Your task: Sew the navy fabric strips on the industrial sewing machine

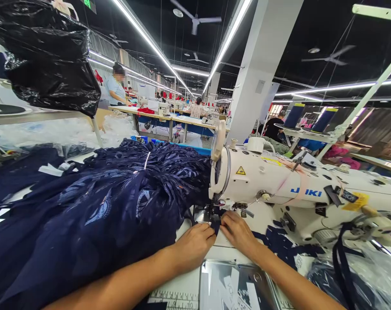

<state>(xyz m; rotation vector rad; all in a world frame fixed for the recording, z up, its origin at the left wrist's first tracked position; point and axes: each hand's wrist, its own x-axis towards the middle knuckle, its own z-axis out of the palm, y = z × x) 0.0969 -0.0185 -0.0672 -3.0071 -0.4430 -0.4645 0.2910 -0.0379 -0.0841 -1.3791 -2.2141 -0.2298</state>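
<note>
A white sewing machine stands at the right, its needle end above a small navy fabric piece. My left hand has its fingers closed on the left edge of that piece, just in front of the presser foot. From the other side my right hand pinches the same fabric close to the needle area. Beside my left forearm lies a large heap of navy printed garments, bunched by a white tie. Fingertips and foot hide part of the piece.
A metal tray with white labels sits before the machine, over a printed ruler. Navy scraps and a plastic bag lie at right. A black bag hangs upper left. A co-worker stands behind.
</note>
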